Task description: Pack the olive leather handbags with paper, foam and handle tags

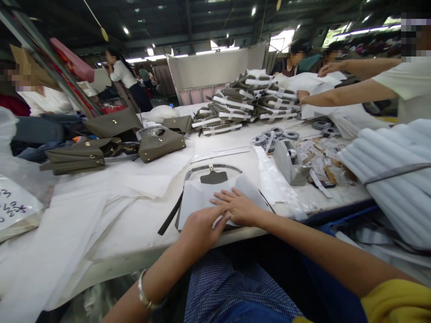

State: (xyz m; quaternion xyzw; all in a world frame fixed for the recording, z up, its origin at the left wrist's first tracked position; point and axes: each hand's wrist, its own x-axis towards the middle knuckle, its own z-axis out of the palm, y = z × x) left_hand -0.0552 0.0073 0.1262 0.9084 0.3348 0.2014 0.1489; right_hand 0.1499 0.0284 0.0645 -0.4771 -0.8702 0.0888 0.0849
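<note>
An olive-green handbag lies flat before me, with its strap (170, 213) out to the left and its flap tab (214, 177) with a gold clasp showing at the top. A white sheet (195, 197) covers most of its body. On that sheet my right hand (239, 207) lies flat, fingers spread. Close against it, at the bag's near edge, is my left hand (202, 226). Its fingers are bent toward the thumb, and what they pinch, if anything, is hidden.
Several olive bags (161, 144) sit at the left, beyond white paper sheets (81, 202). Wrapped bags (235, 105) are piled at the back. A tape dispenser (291, 163), tape rolls (269, 138) and foam rolls (393, 175) are to the right. A co-worker's arms (350, 94) reach in.
</note>
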